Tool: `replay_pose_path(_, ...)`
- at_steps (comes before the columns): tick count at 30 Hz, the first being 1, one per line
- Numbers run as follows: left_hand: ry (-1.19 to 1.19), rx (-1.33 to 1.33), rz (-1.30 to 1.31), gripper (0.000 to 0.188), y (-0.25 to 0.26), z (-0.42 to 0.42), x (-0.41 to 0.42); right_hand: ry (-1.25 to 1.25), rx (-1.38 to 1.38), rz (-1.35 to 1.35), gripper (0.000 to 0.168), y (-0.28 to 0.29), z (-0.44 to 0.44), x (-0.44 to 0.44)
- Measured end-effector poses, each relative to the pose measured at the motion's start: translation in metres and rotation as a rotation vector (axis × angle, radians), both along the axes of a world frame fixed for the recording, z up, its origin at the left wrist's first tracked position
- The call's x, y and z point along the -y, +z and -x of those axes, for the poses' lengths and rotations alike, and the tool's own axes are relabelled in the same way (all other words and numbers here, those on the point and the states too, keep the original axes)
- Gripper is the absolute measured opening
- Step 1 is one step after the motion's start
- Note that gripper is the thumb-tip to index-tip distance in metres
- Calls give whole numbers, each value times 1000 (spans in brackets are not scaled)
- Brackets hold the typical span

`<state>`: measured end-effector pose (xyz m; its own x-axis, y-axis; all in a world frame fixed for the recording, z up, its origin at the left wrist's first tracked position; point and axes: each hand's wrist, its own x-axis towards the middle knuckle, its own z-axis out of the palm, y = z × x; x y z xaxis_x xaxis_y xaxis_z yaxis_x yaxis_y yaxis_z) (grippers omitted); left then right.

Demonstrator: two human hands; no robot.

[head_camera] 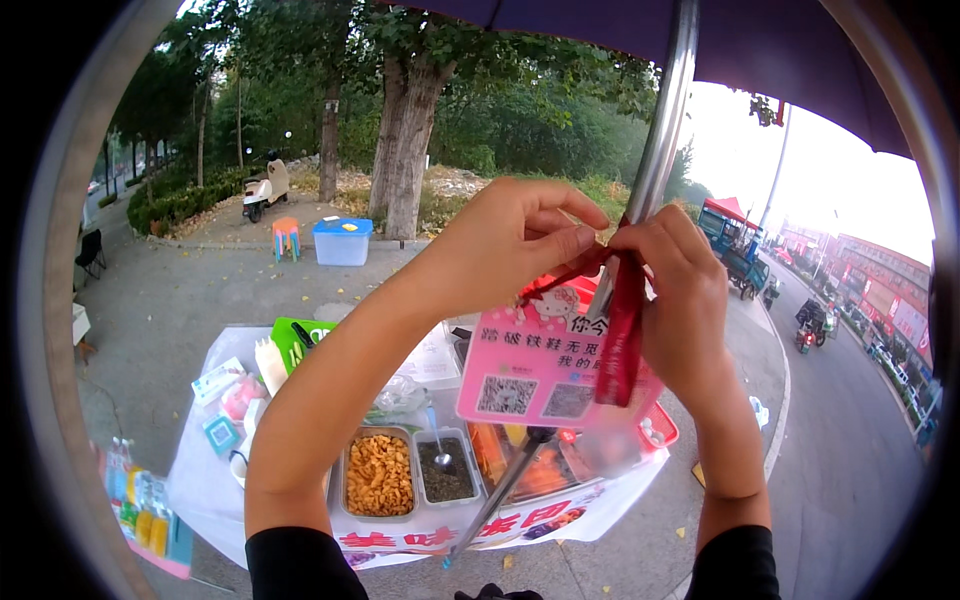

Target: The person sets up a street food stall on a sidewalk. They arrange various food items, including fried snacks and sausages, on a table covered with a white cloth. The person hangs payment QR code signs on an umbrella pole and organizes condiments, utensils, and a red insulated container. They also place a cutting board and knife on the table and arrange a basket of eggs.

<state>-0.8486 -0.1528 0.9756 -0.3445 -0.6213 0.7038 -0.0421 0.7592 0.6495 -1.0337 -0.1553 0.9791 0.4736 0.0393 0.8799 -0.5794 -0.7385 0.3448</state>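
Note:
Both hands are raised at a steel umbrella pole [664, 135]. My left hand [536, 232] pinches a thin part of a dark red ribbon [621, 337] just left of the pole. With thumb and fingertips, my right hand [671, 277] holds the same ribbon against the pole's right side. One wide ribbon end hangs down over a pink card [495, 352] that bears writing and printed codes. The card hangs below the hands, in front of the pole, and hides part of the food table behind it. How the ribbon is looped is partly hidden by the fingers.
Below stands a table with a white cloth [202, 480], holding a tub of brown fried food [380, 476], a tub of dark shreds [448, 472] with a spoon, a green cutting board [289, 334] and a red basket [664, 427]. Behind are a lidded blue box [343, 244] and stacked stools [286, 236].

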Motion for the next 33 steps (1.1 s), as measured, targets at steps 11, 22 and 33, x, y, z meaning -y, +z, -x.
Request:
replay_pose_path(11,-256,56,-118,16,9,-4,35,281,85,-158,24,-3,8,12)
replay_pose_path(22,-100,203,33,7,14,-2,36,-20,-264,387,24,2,5,9)
replay_pose_path(33,-225,201,-81,11,20,-6,40,-139,-221,530,20,-15,-9,8)
